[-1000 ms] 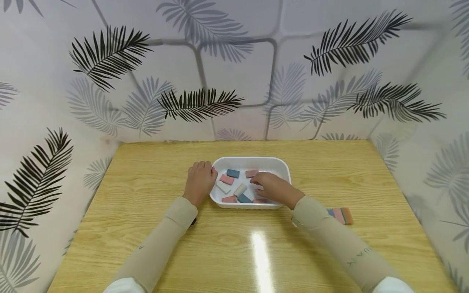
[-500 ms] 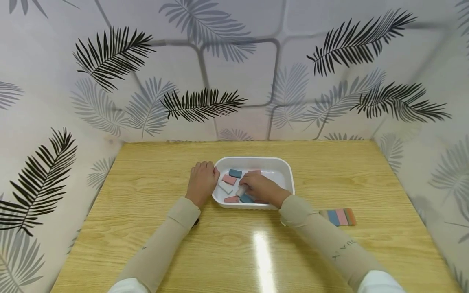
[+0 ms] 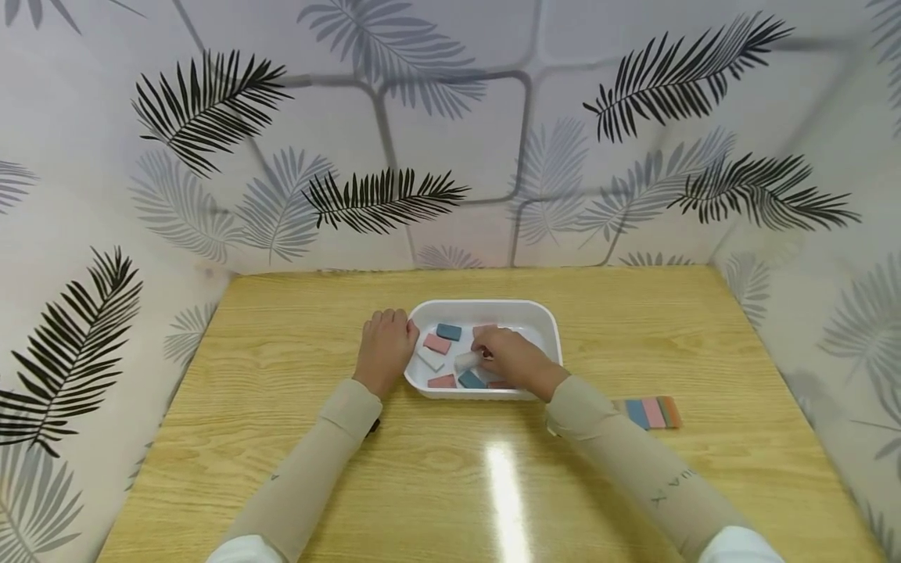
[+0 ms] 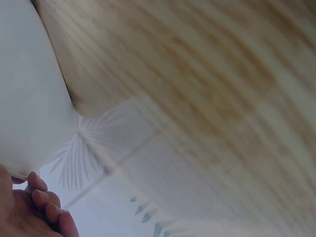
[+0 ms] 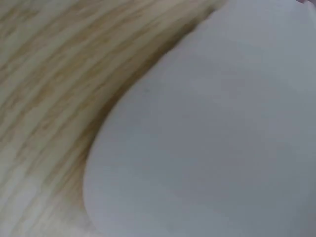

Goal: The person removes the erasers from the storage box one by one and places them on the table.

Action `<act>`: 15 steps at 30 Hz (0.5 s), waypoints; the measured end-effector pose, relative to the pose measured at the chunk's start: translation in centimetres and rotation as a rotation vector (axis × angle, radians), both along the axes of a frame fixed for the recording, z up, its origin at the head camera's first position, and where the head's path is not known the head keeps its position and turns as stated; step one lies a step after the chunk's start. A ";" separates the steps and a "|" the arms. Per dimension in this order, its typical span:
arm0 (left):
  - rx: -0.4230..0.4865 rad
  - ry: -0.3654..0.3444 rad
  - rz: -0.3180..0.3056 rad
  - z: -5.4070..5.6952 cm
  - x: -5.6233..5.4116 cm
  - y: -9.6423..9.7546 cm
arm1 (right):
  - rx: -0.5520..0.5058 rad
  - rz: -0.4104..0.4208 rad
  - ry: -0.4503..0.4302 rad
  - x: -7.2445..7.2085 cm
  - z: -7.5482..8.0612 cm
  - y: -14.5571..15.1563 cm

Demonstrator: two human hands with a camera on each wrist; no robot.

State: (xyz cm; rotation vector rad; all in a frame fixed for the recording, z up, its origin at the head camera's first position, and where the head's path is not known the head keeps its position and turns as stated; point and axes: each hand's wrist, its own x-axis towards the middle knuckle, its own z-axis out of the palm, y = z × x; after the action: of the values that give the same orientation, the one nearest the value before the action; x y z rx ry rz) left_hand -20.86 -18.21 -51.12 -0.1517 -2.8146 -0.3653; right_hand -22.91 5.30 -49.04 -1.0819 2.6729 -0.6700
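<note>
A white plastic tub (image 3: 486, 393) stands on the wooden table with several small coloured blocks inside. My left hand (image 3: 385, 349) holds its left rim, and the curled fingers (image 4: 44, 196) show at the rim in the left wrist view. Inside the tub, my right hand (image 3: 517, 361) pinches a cream block (image 3: 466, 361) between thumb and fingers. Around it lie a blue block (image 3: 449, 332), a pink block (image 3: 437, 343), a white block (image 3: 430, 359) and another blue block (image 3: 472, 380). The right wrist view shows mostly the tub's outer wall (image 5: 207, 138).
On the table (image 3: 422, 485), right of the tub, a row of coloured blocks (image 3: 653, 413) in blue, pink, green and orange lies partly behind the right sleeve. A small dark object (image 3: 375, 426) peeks out beside the left sleeve. Leaf-patterned wall covering (image 3: 457, 141) borders the table.
My right hand has moved left inside the tub, from beside a pink block to the cream block, and now pinches it. My left hand stays on the rim.
</note>
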 end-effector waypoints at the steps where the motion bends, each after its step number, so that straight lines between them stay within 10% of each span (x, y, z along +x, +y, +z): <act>1: -0.001 -0.001 -0.001 0.0 0.0 0.0 | -0.010 -0.021 0.000 0.0 0.2 0.2; 15: -0.007 -0.032 0.000 0.2 0.0 0.2 | -0.213 -0.294 0.032 2.2 4.3 5.0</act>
State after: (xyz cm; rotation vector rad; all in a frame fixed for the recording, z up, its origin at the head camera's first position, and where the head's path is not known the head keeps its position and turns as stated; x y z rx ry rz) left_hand -20.84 -17.97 -50.91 -0.1483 -2.8477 -0.3615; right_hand -20.69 10.29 -44.76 -0.7507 2.8689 -1.0169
